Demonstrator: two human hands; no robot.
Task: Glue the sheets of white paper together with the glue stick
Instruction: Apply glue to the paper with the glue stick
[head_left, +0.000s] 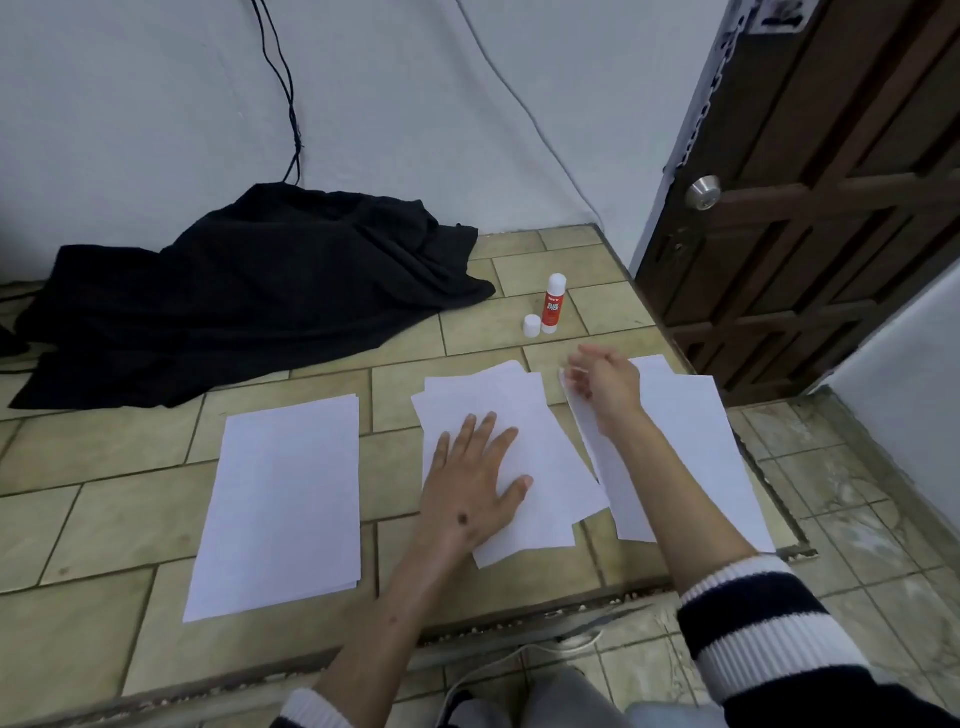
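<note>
My left hand (475, 475) lies flat with spread fingers on a loose pile of white sheets (519, 410) in the middle of the tiled platform. My right hand (605, 384) pinches the far edge of one white sheet (592, 441) and lifts it off the right stack of paper (691, 441). A third, neat stack of white paper (283, 493) lies to the left. The red and white glue stick (553, 304) stands upright and uncapped behind the sheets, its white cap (532, 326) beside it.
A crumpled black cloth (249, 291) covers the back left of the tiled platform (130, 519), with black cables hanging down the wall behind it. A dark wooden door (831, 208) stands at the right. The platform's front edge drops to a lower floor.
</note>
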